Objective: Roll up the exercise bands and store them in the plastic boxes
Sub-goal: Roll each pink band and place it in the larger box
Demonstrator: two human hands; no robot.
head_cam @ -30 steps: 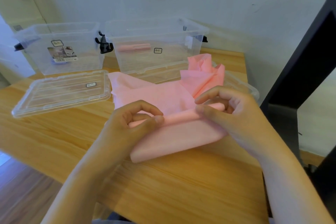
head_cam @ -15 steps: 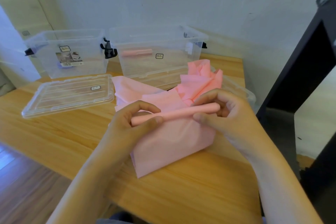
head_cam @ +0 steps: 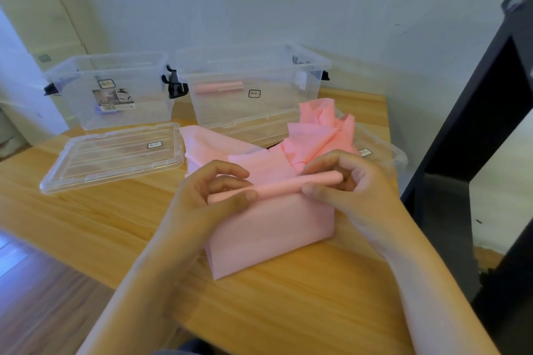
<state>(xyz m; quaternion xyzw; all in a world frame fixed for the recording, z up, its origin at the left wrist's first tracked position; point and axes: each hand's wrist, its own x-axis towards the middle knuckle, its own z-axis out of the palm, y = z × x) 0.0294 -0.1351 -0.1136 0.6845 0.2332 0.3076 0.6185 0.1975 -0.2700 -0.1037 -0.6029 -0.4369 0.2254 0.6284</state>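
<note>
Since a second ago the rolled part of the pink band (head_cam: 277, 186) has come up off the table (head_cam: 86, 225). It is now held in the air in front of the right box (head_cam: 274, 115), and the loose sheet hangs from it down to the wood. The left hand (head_cam: 210, 196) pinches the roll's left end, with the thumb laid along the side away from the box and the fingers curled over the side facing it. The right hand (head_cam: 354, 190) pinches the other end the same way, its thumb pressing the near face and its fingers hooked over the top. Both wrists are raised, the forearms reach in towards the box, and the roll slopes up a little towards the right hand. The step in hand looks like the rolling itself, and it is early: the roll is thin and most of the band is not yet wound. One stretch hangs below the roll and a crumpled heap (head_cam: 320, 130) lies just in front of the box's right corner. The next move probably calls for both hands to turn together and keep the edges level, so the roll does not go cone-shaped. The heap will likely need smoothing as it feeds in. A finished roll (head_cam: 219, 87) already lies inside the right box. The left box (head_cam: 144, 109) stands just beside it, with a lid (head_cam: 115, 155) flat in front of that one.
</note>
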